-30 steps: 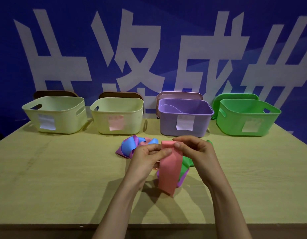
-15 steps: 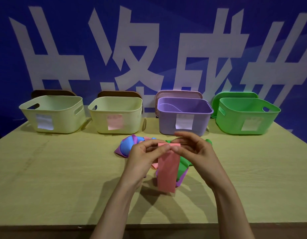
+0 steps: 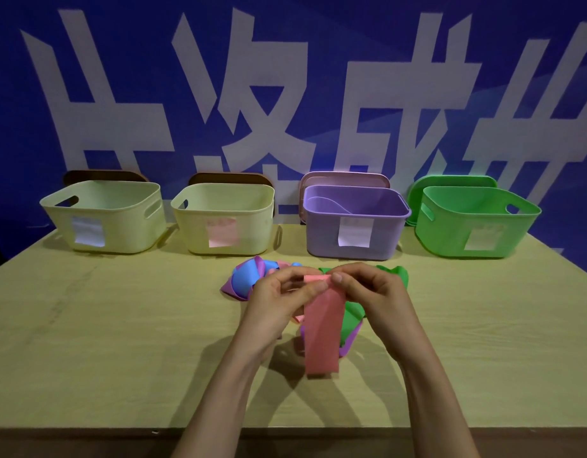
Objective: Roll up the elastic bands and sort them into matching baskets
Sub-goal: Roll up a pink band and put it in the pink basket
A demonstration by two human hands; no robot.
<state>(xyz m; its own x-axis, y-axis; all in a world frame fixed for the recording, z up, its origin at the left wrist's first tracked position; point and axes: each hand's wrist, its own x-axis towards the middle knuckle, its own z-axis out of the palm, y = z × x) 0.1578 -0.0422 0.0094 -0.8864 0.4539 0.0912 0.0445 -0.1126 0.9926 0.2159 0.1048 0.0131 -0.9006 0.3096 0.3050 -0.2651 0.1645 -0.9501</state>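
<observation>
A pink elastic band (image 3: pixel 321 328) hangs down over the table, its top end rolled between the fingertips of both hands. My left hand (image 3: pixel 278 299) pinches that end from the left and my right hand (image 3: pixel 374 295) from the right. Behind them lies a loose pile of bands: a blue one (image 3: pixel 249 276), a purple one (image 3: pixel 234 289) and a green one (image 3: pixel 353 317). Along the back stand a cream basket with a white label (image 3: pixel 103 216), a cream basket with a pink label (image 3: pixel 222 219), a purple basket (image 3: pixel 354 223) and a green basket (image 3: pixel 477 223).
The wooden table (image 3: pixel 103 342) ends in a front edge close to me. Lids lean behind the baskets against a blue wall with large white characters. A pale band lies inside the purple basket.
The rolled top of the pink band has grown a little and the hanging tail has become shorter. Both hands stay at the same spot above the pile.
</observation>
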